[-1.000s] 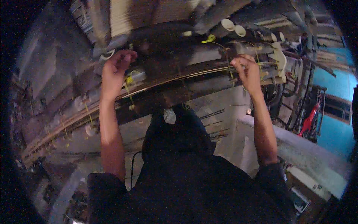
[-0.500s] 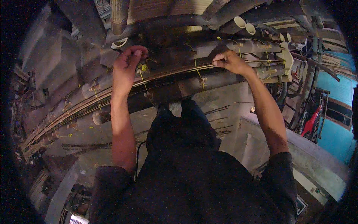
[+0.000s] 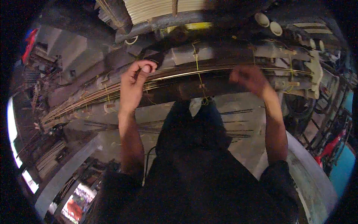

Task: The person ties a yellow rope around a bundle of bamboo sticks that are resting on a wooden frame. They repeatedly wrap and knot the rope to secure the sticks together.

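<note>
A long bundle of thin, straw-coloured rods or strips (image 3: 175, 75) runs left to right before me, fanning out at its left end. Yellow string (image 3: 197, 61) crosses the bundle near the middle. Over its left part is my left hand (image 3: 135, 84), its fingers curled and the thumb pressed against them; whether anything thin is pinched there I cannot make out. My right hand (image 3: 252, 80) is over the right part of the bundle, dark and smeared by motion, so its fingers and any hold on the rods are unclear.
Dark pipes or poles (image 3: 186, 90) flank the bundle, ending at a pale fitting (image 3: 316, 74) on the right. White pipe ends (image 3: 276, 28) show at the far right. Dark thin rods (image 3: 238, 112) lie on the floor beside my legs. A grey ledge (image 3: 317, 168) stands lower right.
The whole view has swung, so the bundle and the fitting sit further right. My right hand has shifted right, now blurred. My left hand stays curled, slightly lower in the picture.
</note>
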`<state>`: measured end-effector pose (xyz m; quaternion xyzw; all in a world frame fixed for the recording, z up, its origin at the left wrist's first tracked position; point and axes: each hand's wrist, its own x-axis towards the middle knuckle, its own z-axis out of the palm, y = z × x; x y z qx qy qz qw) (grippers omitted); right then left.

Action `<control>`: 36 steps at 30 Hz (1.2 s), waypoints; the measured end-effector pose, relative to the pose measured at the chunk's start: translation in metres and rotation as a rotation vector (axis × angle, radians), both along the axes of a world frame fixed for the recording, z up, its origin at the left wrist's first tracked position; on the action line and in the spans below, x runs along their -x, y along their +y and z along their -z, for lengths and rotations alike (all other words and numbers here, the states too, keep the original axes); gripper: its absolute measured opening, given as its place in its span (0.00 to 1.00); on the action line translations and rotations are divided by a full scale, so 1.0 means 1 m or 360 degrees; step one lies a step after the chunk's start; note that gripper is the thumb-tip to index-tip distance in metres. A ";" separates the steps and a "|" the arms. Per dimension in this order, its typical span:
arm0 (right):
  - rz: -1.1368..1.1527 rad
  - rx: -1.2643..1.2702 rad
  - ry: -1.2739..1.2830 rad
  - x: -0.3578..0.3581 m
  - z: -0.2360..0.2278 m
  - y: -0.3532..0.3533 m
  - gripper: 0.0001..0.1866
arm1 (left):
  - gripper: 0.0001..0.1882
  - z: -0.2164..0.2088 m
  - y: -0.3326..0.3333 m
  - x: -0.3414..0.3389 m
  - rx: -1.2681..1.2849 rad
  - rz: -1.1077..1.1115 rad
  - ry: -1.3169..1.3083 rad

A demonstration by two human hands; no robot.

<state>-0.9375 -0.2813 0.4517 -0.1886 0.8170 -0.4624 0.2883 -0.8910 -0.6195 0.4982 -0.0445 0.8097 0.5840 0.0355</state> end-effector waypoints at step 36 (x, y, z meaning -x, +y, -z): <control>-0.0473 -0.0086 0.0249 -0.088 0.073 -0.102 0.09 | 0.22 0.068 0.118 0.039 -0.0408 0.0183 -0.0178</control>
